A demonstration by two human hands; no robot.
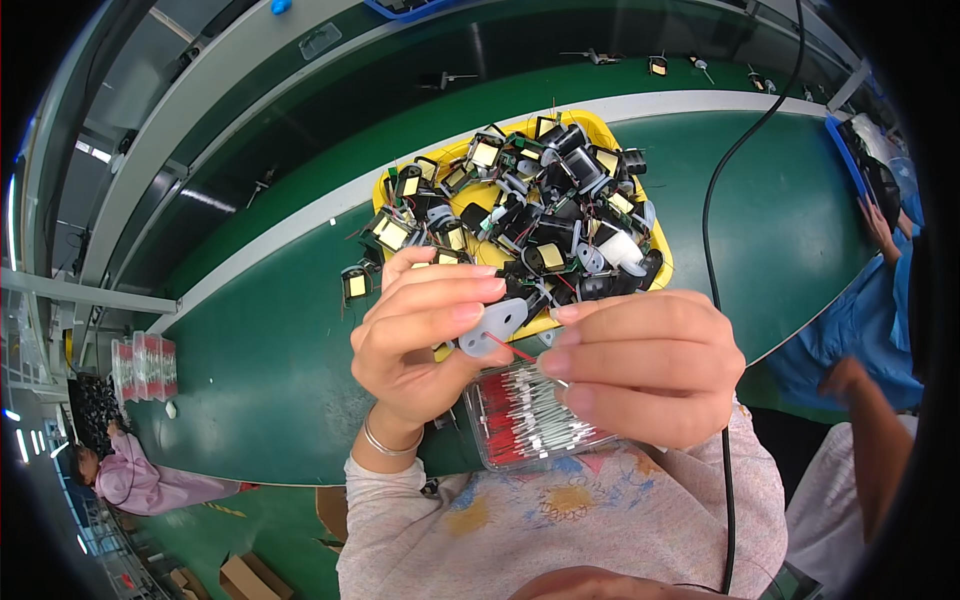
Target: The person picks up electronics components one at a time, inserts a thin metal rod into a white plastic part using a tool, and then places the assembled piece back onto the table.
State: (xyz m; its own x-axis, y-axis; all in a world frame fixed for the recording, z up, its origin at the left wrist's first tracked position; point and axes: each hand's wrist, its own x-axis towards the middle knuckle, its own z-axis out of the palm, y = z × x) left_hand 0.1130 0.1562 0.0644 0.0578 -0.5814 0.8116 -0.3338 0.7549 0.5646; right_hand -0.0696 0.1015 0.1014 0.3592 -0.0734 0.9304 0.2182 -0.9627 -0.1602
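My left hand (415, 320) pinches a translucent whitish plastic plate (497, 324) with small holes in it. It is held in front of my chest, over the near edge of a yellow bin (602, 130). My right hand (650, 365) is closed on a thin wire with a red end (510, 348), which reaches a hole at the plate's lower part. How deep it goes in, I cannot tell. Under my hands lies a clear plastic box (510, 464) of red and white wires. The bin is heaped with black parts bearing yellow pads, loose wires and more whitish plates.
A black cable (706, 220) hangs down to the right of my right hand. Beyond the green table (270, 350) runs a green belt (500, 90) with scattered parts. Clear boxes (145, 367) stand far left. Other people sit at right and far left.
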